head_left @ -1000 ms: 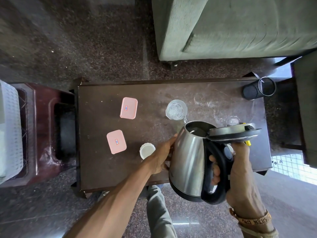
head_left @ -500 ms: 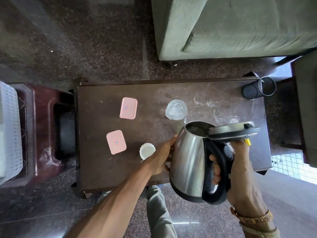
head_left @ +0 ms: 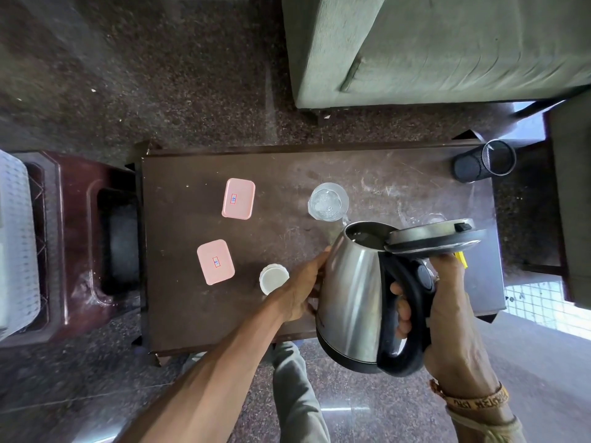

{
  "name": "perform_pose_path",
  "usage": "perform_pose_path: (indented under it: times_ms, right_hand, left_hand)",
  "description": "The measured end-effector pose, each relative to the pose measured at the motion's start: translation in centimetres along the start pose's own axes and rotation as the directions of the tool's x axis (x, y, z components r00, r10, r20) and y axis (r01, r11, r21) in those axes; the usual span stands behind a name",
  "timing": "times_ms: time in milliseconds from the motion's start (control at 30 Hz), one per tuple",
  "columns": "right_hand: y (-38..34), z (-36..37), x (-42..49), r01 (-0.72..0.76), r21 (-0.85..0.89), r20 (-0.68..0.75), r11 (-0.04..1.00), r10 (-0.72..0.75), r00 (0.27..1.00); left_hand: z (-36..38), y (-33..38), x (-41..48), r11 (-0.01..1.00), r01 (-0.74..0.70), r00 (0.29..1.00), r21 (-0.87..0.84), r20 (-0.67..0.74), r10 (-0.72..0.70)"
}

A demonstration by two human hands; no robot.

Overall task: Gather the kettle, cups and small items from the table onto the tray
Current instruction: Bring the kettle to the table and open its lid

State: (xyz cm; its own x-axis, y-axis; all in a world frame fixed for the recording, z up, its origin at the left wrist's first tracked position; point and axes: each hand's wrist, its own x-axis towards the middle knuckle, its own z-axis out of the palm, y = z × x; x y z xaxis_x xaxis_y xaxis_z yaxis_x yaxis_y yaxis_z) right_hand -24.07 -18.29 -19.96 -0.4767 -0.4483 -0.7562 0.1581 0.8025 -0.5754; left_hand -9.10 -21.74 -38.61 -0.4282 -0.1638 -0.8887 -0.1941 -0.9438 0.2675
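Note:
A steel kettle (head_left: 351, 292) with a black handle hangs above the dark wooden table's (head_left: 192, 314) front right part, its lid (head_left: 435, 239) swung open. My right hand (head_left: 447, 318) is shut on the handle. My left hand (head_left: 300, 289) rests flat against the kettle's left side. A clear glass (head_left: 327, 201) stands just beyond the spout. A second clear glass (head_left: 433, 217) is mostly hidden behind the lid. Two pink lidded boxes (head_left: 238, 198) (head_left: 216, 262) and a small white round container (head_left: 273, 278) lie on the table's left half.
A black mesh cup (head_left: 484, 159) lies tipped at the table's back right corner. A green sofa (head_left: 431, 49) stands beyond the table. A dark red plastic stool (head_left: 80, 238) and a white basket (head_left: 16, 238) sit left of the table.

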Motion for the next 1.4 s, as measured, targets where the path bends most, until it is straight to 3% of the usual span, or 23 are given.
perform_pose_path:
  times_ms: [1400]
  right_hand:
    - [-0.38, -0.03, 0.1, -0.012, 0.001, 0.012, 1.0, 0.012, 1.0]
  left_hand:
    - [0.37, 0.38, -0.25, 1.0, -0.004, 1.0, -0.002, -0.003, 0.004]
